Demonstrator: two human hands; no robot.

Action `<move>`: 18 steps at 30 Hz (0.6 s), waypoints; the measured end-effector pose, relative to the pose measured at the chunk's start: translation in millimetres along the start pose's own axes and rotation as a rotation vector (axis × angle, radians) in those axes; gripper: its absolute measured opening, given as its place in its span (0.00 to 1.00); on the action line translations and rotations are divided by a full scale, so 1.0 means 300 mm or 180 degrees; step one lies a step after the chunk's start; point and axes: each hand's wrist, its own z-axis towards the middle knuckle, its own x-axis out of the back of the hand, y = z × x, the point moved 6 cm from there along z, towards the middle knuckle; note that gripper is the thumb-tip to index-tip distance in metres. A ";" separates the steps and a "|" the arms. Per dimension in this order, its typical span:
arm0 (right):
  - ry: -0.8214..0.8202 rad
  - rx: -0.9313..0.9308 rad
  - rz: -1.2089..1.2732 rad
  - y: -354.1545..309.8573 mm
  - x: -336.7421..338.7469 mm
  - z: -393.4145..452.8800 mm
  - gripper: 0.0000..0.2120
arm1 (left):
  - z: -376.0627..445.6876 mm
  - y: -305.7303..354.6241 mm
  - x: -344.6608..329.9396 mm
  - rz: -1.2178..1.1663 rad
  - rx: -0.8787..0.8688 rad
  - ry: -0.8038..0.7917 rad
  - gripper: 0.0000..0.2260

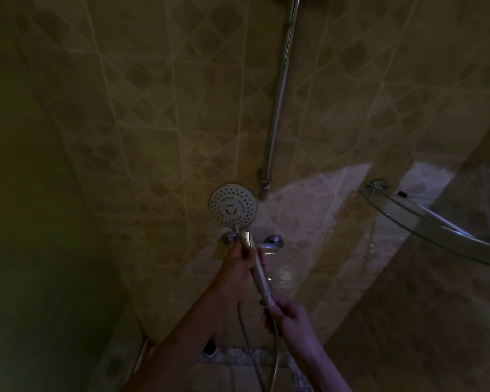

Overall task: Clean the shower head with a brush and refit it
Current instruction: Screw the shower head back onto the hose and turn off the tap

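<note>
Shower head [233, 206] handle clamped by left hand [236, 267]; right hand [290, 315] grips dim hose [245, 332] end.

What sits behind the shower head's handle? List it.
Behind the shower head handle is the wall-mounted chrome mixer tap on the tiled wall. The left hand and handle cover its middle.

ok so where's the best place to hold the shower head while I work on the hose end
Grip the shower head by its straight handle, just below the round face, coming from the left as the left hand does. The handle is slim enough to wrap; that leaves the hose joint free for the right hand.
</note>
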 end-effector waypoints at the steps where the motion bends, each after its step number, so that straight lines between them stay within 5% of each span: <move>1: -0.0004 -0.0005 0.0008 -0.001 0.000 -0.003 0.09 | 0.003 -0.005 0.002 -0.0075 0.0025 0.0054 0.04; 18: -0.0069 -0.0100 0.0096 -0.009 -0.006 -0.038 0.08 | -0.031 -0.003 -0.005 -0.0159 0.0004 0.0203 0.09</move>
